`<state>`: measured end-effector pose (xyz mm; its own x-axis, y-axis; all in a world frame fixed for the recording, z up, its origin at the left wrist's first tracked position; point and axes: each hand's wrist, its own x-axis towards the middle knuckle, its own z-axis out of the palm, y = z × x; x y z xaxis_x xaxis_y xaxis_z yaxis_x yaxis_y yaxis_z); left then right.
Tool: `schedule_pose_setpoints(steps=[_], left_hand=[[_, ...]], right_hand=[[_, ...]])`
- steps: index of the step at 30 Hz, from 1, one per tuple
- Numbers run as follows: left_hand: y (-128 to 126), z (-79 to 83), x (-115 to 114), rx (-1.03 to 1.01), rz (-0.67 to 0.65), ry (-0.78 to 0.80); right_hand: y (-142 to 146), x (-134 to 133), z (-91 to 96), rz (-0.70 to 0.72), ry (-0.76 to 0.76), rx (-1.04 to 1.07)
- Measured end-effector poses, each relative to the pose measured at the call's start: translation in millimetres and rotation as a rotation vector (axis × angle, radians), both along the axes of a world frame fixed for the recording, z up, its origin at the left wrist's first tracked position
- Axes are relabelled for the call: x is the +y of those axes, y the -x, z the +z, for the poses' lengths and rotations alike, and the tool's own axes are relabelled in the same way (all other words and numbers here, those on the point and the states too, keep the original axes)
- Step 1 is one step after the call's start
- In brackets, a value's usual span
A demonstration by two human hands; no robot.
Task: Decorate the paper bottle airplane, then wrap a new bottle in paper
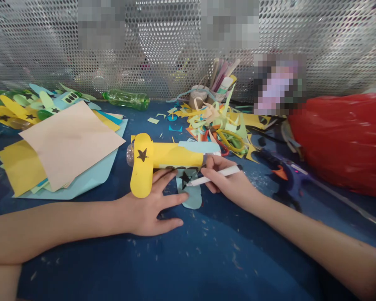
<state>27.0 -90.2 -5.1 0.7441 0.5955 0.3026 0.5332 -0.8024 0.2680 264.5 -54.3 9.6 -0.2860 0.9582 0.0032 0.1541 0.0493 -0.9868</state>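
In the middle of the head view lies a plastic bottle wrapped in yellow paper (169,154), with paper wings sticking out. A black star marks its yellow wing (141,184). The light blue wing (192,198) nearest me carries a dark star, partly filled in. My right hand (224,177) grips a white marker (211,175), its tip at that star. My left hand (153,205) lies with fingers spread beside the bottle, partly under the yellow wing, one fingertip on the light blue wing's edge.
Stacked coloured paper (72,146) lies at the left. Behind are a green bottle (127,99), paper scraps (207,115) and yellow-handled scissors (230,140). A purple glue gun (288,173) and a red plastic bag (341,142) occupy the right. A perforated metal screen (163,37) closes the back.
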Motion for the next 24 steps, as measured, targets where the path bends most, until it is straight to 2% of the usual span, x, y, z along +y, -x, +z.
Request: schedule_pose_setpoints(steps=[24], left_hand=[[0.5,-2.3,0.2,-0.017,-0.002,-0.006]], right_hand=[[1.8,1.8,-1.3,-0.02,-0.015,-0.005]])
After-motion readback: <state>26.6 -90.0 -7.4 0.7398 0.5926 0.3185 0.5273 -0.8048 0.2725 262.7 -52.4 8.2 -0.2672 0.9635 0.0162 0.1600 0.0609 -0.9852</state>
